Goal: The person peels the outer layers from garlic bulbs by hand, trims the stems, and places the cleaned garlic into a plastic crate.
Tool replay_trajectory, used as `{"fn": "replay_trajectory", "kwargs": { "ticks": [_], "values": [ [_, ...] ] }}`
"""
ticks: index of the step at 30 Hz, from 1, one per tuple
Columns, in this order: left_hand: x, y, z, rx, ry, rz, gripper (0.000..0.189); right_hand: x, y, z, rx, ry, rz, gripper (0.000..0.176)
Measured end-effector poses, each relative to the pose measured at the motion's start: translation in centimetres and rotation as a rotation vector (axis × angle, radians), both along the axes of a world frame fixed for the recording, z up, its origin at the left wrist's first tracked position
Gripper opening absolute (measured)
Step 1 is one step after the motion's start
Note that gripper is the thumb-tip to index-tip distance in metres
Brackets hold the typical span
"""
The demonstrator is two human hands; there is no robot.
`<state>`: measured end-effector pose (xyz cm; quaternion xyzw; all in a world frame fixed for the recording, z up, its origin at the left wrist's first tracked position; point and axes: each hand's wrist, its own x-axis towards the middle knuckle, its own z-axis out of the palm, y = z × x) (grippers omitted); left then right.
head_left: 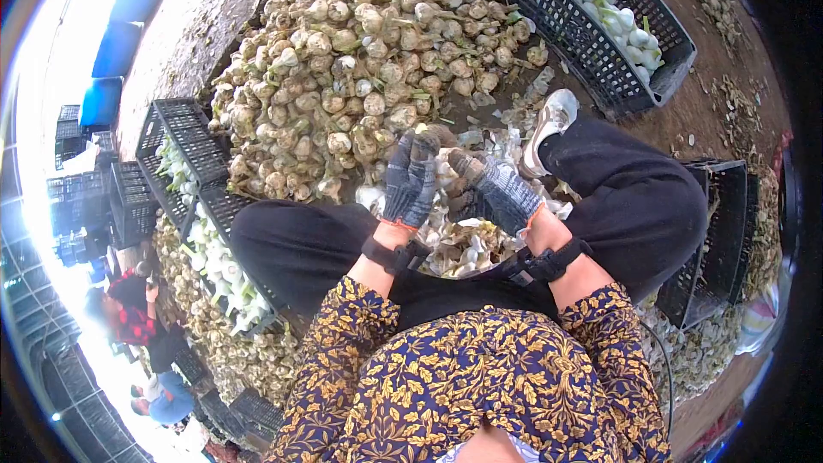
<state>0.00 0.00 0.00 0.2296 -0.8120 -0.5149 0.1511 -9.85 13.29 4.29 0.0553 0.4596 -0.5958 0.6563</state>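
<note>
Both my hands wear grey knit gloves with dirty brown fingertips and are close together over my lap. My left hand (411, 176) is closed, with a pale bit of a garlic bulb (420, 128) showing at its fingertips. Beside it, my right hand (499, 193) has its fingers curled in toward the left one; what they grip is hidden. Below the hands, loose garlic skins (463, 250) lie between my legs. Just ahead rises a large heap of unpeeled garlic bulbs (360, 60) with dry, brownish skins.
A black crate (587, 56) at upper right holds white cleaned garlic bulbs (621, 26). More crates (184, 133) with white bulbs stand at left, near my knee. Another black crate (707, 249) is at right. At far left another person (141, 317) sits by more garlic.
</note>
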Motion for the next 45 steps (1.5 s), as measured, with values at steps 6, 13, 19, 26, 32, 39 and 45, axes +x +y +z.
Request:
{"fn": "replay_trajectory", "kwargs": {
  "ticks": [6, 13, 19, 26, 32, 39, 45],
  "values": [
    [-0.5, 0.4, 0.8, 0.297, -0.056, -0.075, 0.041, 0.0, 0.5, 1.3, -0.104, 0.037, -0.165, 0.03],
    [-1.4, 0.8, 2.8, 0.574, 0.066, 0.231, 0.03, 0.8, 0.7, -1.5, -0.097, 0.502, -0.068, 0.024],
    [-1.2, -0.3, 2.8, 1.192, 0.121, 0.494, 0.03, 1.1, 1.5, -1.2, 0.237, 1.409, 0.382, 0.022],
    [-0.9, -0.3, 2.9, 0.461, -0.212, 0.251, 0.026, 0.4, 0.2, 1.9, -0.259, 1.557, 0.011, 0.025],
    [-1.4, 0.2, 2.3, 0.99, -0.109, 0.398, 0.03, 1.0, 0.8, 1.3, -0.192, 1.627, 0.075, 0.018],
    [-1.1, -0.8, 1.2, 1.227, -0.081, 0.601, 0.03, 1.7, 1.8, 2.3, -0.019, 1.427, 0.9, 0.028],
    [-1.5, -0.5, 1.3, 1.257, -0.003, 0.514, 0.027, 2.7, 2.8, -0.5, 0.1, 1.669, 0.553, 0.034]
  ]
}}
